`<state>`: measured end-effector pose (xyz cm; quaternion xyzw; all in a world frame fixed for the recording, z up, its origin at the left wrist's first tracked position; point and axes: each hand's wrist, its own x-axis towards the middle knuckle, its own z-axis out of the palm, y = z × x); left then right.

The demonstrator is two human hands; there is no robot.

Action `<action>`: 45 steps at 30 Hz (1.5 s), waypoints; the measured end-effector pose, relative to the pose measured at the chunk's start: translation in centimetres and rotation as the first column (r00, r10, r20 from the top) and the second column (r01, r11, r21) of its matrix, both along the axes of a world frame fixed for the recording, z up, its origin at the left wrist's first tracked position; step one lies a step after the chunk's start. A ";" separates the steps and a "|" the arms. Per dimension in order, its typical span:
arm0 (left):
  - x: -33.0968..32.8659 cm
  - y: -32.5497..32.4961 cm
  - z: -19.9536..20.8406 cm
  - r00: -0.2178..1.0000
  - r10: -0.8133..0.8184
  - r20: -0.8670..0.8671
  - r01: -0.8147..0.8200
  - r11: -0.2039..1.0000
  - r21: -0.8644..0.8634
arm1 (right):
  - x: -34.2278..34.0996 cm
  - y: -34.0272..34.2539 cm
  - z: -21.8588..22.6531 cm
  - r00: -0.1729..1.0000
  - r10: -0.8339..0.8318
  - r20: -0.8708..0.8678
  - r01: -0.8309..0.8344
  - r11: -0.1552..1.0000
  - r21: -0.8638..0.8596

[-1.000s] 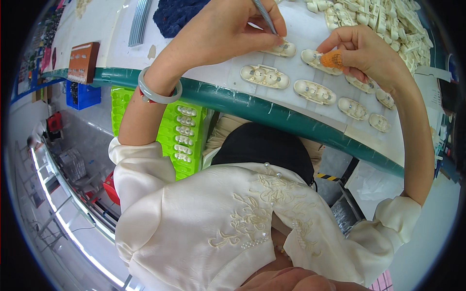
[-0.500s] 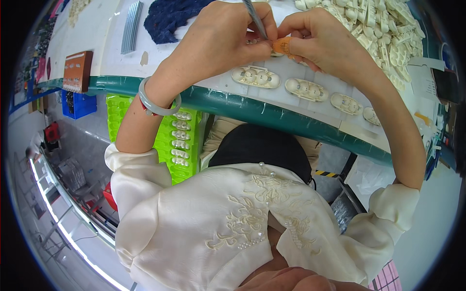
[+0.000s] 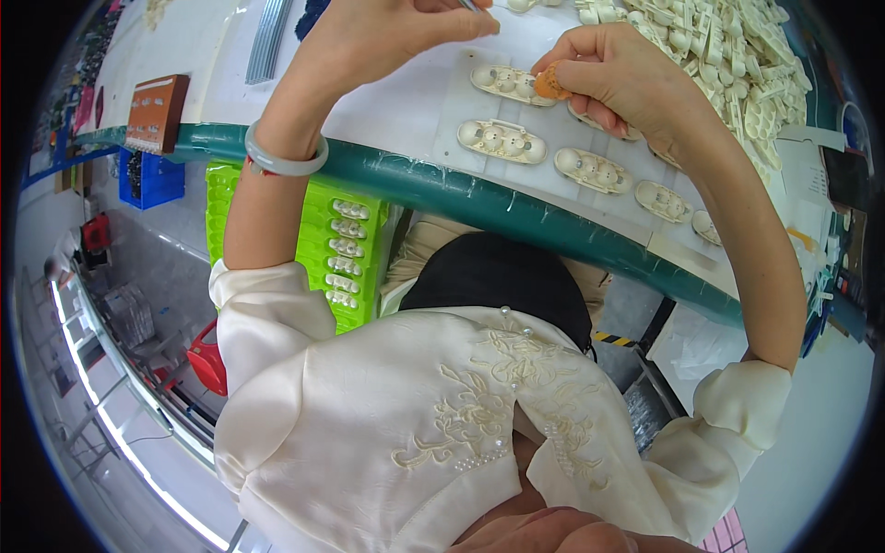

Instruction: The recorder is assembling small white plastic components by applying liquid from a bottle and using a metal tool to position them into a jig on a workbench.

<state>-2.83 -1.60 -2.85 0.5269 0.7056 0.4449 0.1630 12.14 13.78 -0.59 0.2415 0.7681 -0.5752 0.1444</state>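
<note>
My left hand [image 3: 419, 26] is raised at the top edge, closed on a slim grey metal tool [image 3: 469, 5] like tweezers; most of it is cut off. Farther right, my right hand [image 3: 604, 78] has its thumb and forefinger pressed together. A textured orange piece [image 3: 553, 81], perhaps a finger cot, shows at their tips. They touch the right end of an oval cream plastic part [image 3: 505, 81] with round cups. Nearer me, similar cream parts [image 3: 502, 141] lie in a row, several with small grey bits in their cups. Part of the back row hides under my right hand.
A large pile of loose cream parts [image 3: 728, 60] covers the back right. Grey metal strips [image 3: 268, 41] and a brown block [image 3: 157, 112] lie to the left. Below the green table edge [image 3: 415, 184] stands a bright green tray [image 3: 318, 207] holding white pieces.
My left hand has moved up and left with the grey tool, away from my right hand. The cream part they both covered is now partly uncovered. My right hand stays close to it.
</note>
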 end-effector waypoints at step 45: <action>4.3 -0.4 0.6 0.997 0.029 -0.067 -0.039 0.987 -0.156 | -3.0 0.8 0.5 0.984 0.105 0.145 -0.083 0.985 -0.152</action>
